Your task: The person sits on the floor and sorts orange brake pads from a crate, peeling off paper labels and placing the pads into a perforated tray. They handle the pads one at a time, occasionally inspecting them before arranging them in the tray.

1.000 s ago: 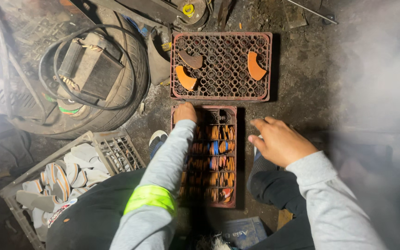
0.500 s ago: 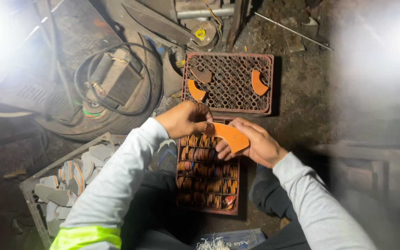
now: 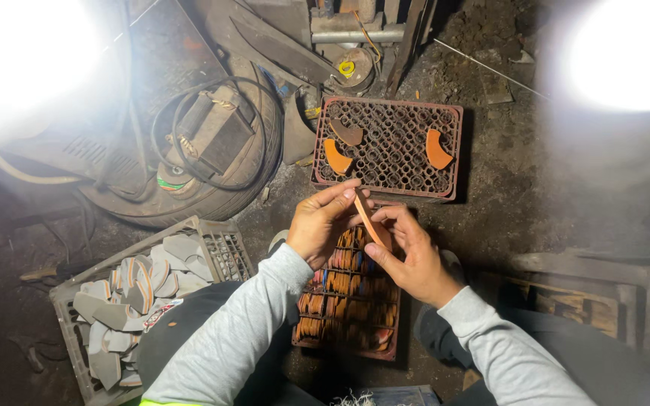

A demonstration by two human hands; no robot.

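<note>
So, both hands pinched one curved orange piece (image 3: 372, 223), left hand (image 3: 323, 223) at its top, right hand (image 3: 409, 253) gripping lower, over a full red crate (image 3: 347, 301), near-empty crate (image 3: 393, 146) just beyond.

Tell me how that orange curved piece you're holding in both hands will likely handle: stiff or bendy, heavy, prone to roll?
The orange piece looks thin and flat, pinched edge-on between left hand and right hand, so probably light. It keeps its curve without sagging, suggesting fairly stiff. Similar pieces lie flat on the upper crate, so rolling seems unlikely.
</note>
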